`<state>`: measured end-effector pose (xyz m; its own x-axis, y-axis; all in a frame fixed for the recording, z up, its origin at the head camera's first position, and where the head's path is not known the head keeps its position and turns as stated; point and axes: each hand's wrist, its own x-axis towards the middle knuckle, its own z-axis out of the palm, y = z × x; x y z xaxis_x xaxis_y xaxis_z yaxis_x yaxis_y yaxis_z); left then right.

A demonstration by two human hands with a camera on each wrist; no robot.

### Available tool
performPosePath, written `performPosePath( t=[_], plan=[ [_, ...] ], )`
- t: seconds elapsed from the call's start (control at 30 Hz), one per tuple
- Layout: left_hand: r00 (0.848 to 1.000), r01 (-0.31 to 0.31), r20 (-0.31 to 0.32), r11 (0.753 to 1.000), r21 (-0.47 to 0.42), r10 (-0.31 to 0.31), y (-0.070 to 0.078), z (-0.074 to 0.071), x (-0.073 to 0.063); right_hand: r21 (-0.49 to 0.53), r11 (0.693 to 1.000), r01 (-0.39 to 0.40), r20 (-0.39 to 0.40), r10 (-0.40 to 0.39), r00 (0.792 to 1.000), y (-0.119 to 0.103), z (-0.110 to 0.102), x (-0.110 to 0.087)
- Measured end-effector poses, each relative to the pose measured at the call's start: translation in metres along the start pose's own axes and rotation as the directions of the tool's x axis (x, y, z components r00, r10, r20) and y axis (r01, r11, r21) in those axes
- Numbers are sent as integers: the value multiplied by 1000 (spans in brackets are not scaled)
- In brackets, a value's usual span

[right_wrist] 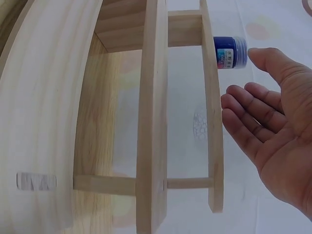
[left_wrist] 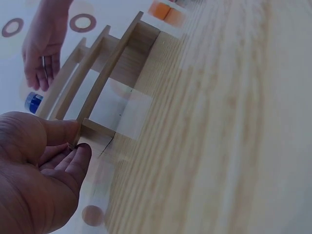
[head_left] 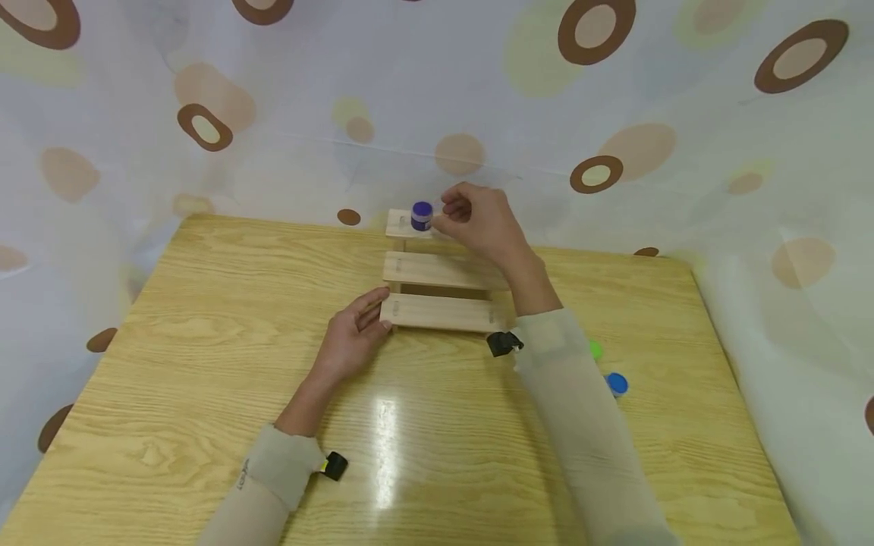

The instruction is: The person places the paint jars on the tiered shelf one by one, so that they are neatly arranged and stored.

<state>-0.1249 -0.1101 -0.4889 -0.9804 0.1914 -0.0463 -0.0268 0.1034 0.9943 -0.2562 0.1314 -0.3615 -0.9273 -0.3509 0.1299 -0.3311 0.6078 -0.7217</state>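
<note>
A small wooden three-step stand (head_left: 440,312) stands near the back of the table. On the left part of its top step sits a paint jar (head_left: 422,215), dark blue with a clear-rimmed lid; its label shows in the right wrist view. My right hand (head_left: 481,224) is just right of the jar, with thumb and fingers apart and nothing between them. In the right wrist view, the thumb tip of the right hand (right_wrist: 280,107) is close to the jar's lid. My left hand (head_left: 351,337) pinches the left end of the lowest step between thumb and fingers.
Right of the stand, partly behind the right sleeve, are a blue-lidded jar (head_left: 617,384) and a green round thing (head_left: 596,349). An orange object (left_wrist: 165,13) shows beyond the stand in the left wrist view. A patterned white cloth (head_left: 410,98) hangs behind the table (head_left: 259,303).
</note>
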Motion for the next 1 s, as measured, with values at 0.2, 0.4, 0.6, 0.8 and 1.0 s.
performPosePath(
  t=[0.2,0.4,0.6,0.8,1.0],
  plan=[
    [1000,-6,1,1000,14,6,-1,-2,0,58,998,6,-50,-3,999,6,-10,-8],
    [1000,2,-1,1000,20,-1,-3,-4,2,72,997,9,-104,-1,995,14,-22,-19],
    [1000,-12,2,1000,17,12,-5,-6,3,84,996,6,-158,7,987,22,-33,-34],
    [999,-29,19,999,24,28,-5,-6,2,89,996,5,-200,13,980,31,-43,-51],
    [999,-40,15,999,16,39,-4,-6,2,72,997,-11,-231,27,973,41,-52,-70]
  ],
)
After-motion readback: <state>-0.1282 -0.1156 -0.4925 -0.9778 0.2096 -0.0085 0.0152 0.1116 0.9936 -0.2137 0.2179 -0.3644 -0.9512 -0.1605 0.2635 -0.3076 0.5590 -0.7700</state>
